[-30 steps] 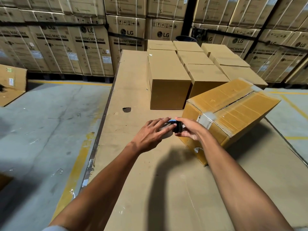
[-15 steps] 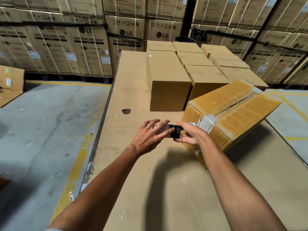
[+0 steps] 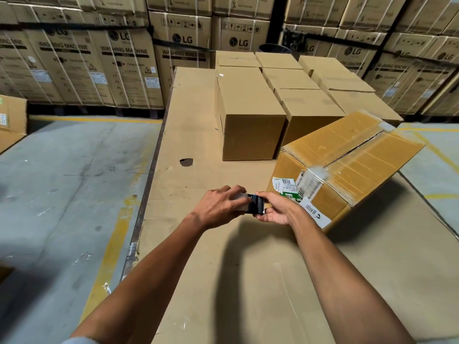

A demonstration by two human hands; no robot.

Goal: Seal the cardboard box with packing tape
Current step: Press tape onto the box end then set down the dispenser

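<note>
A worn cardboard box (image 3: 352, 157) covered in yellowish tape lies at an angle on the right of the cardboard-covered table (image 3: 193, 115), its top seam closed and old labels on its near end. Just left of that end, both hands hold a tape roll with a black dispenser part (image 3: 255, 204). My left hand (image 3: 221, 207) wraps over the pale roll from the left. My right hand (image 3: 278, 209) pinches the black part from the right, close to the box's near corner. Most of the roll is hidden under my fingers.
Several plain closed boxes (image 3: 250, 120) stand in rows at the back of the table. A hole (image 3: 186, 162) marks the table covering. Stacked washing-machine cartons (image 3: 119, 65) line the far wall. Concrete floor with yellow lines (image 3: 114, 234) lies to the left.
Both hands have drawn the tape roll a little towards me and away from the box, uncovering the labels on the box's near end. The box has stayed in place.
</note>
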